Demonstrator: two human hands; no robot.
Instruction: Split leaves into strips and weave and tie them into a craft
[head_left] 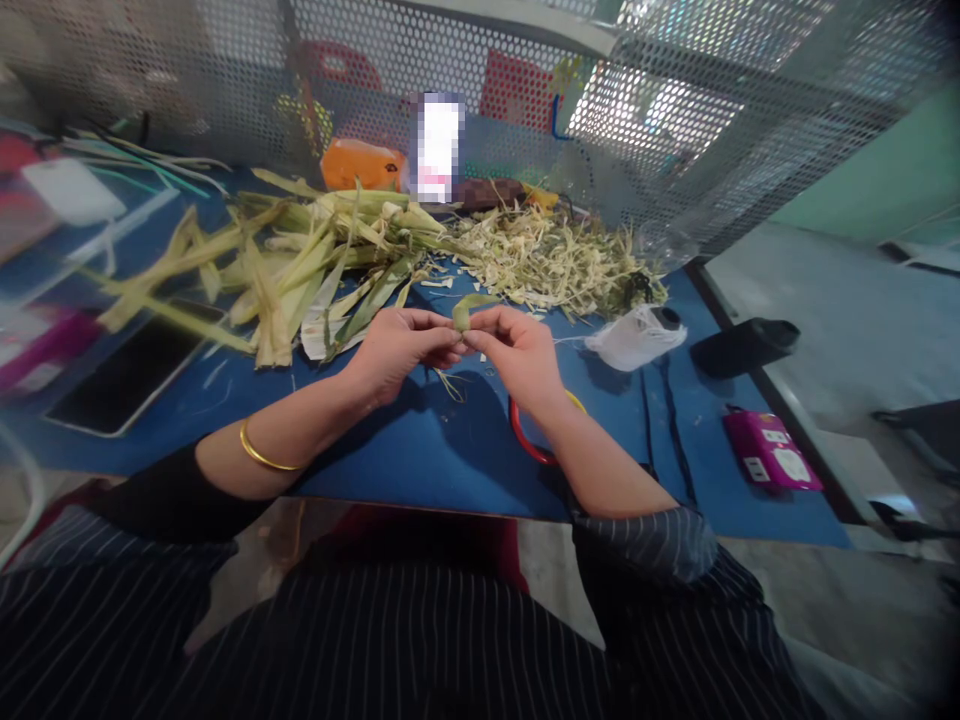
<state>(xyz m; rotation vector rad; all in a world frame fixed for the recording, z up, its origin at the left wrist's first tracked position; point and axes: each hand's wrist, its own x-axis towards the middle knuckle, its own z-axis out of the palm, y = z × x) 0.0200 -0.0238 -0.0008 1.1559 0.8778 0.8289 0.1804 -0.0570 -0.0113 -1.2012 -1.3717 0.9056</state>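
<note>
My left hand [401, 350] and my right hand [517, 352] meet over the blue table, fingertips pinched together. Between them is a small folded piece of green husk [462, 318], with thin fibres hanging below the left fingers. Both hands grip it, though the fingers cover its lower part. Just beyond lies a pile of long corn husks [322, 245], and right of that a heap of shredded husk bits [547, 255]. A white thread spool [637, 337] lies to the right of my right hand. Partly under my right wrist is a red ring-shaped object [523, 430].
A dark phone [135, 370] lies at left on the blue table [450, 465]. A black cylinder [745, 347] and a purple packet [772, 450] sit near the right edge. An orange packet [364, 165] and a lit, blurred-out screen [439, 148] stand before the perforated metal screen [480, 55].
</note>
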